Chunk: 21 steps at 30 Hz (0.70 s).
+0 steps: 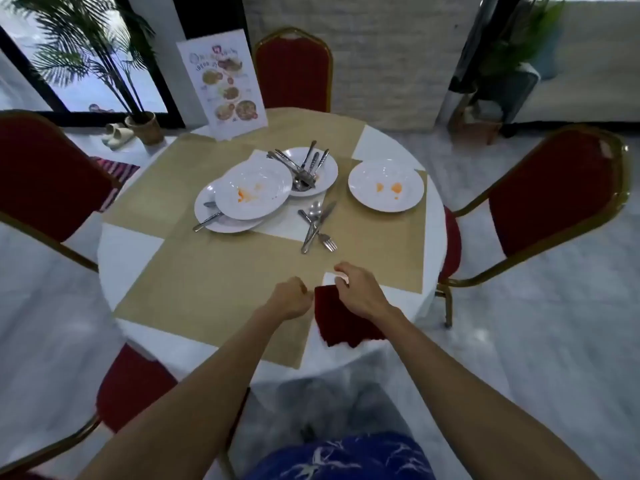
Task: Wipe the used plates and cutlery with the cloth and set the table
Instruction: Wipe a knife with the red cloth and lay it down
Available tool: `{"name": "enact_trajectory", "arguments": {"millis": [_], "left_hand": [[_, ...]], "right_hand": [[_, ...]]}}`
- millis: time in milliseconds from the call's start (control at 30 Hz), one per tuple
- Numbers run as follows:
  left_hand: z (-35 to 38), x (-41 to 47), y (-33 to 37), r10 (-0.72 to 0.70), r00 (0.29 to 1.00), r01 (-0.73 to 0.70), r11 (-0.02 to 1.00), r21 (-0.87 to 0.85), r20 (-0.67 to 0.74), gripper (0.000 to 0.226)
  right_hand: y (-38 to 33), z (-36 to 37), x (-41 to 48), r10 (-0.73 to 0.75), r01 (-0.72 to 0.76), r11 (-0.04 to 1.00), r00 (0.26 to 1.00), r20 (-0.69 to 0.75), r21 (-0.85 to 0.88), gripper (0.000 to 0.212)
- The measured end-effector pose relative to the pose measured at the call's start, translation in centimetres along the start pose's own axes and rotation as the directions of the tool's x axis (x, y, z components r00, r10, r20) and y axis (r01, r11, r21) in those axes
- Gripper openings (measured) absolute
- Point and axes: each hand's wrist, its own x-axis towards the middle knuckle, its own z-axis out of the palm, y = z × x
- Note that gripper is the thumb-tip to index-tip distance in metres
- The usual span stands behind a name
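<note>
The right hand (360, 289) is gripping the cloth's (343, 323) far end with curled fingers at the desk's (138, 244) near edge; the left hand (289, 297) is curling alongside, hold unclear.

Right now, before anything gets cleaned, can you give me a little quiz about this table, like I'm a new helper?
1. How many white plates are on the table? A two, B four, C six.
2. True or false: the plate on the right is clean.
3. Fill in: the cloth by the near edge is dark ___.
Key: 1 B. 2 false, it has orange smears. 3 red.
</note>
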Motion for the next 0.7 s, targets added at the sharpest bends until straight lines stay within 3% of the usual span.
{"name": "enact_trajectory", "arguments": {"millis": [167, 333, 533, 633, 700], "left_hand": [[3.5, 1.1, 0.1, -0.086, 0.994, 0.091, 0.993, -0.079, 0.067, 0.036], [4.6, 2.9, 0.4, -0.162, 0.986, 0.16, 0.983, -0.087, -0.02, 0.033], [3.9, 5.9, 1.6, -0.203, 0.978, 0.207, 0.961, -0.184, 0.045, 0.027], [2.6, 7.4, 2.6, -0.171, 0.985, 0.175, 0.964, -0.201, 0.038, 0.023], [1.9, 8.5, 3.1, -0.169, 0.985, 0.167, 0.949, -0.268, 0.016, 0.02]], "right_hand": [[2.2, 2.2, -0.3, 0.022, -0.007, 0.979, 0.997, 0.071, -0.203, 0.038], [6.7, 5.1, -0.8, -0.055, 0.184, 0.838, 0.965, 0.255, -0.515, 0.076], [8.5, 5.1, 0.4, -0.321, 0.329, 0.816, 0.942, 0.1, -0.475, 0.045], [8.5, 4.3, 2.8, -0.297, 0.328, 0.846, 0.944, 0.14, -0.419, 0.05], [8.1, 3.0, 5.0, -0.269, 0.286, 0.892, 0.958, 0.098, -0.351, 0.037]]}}
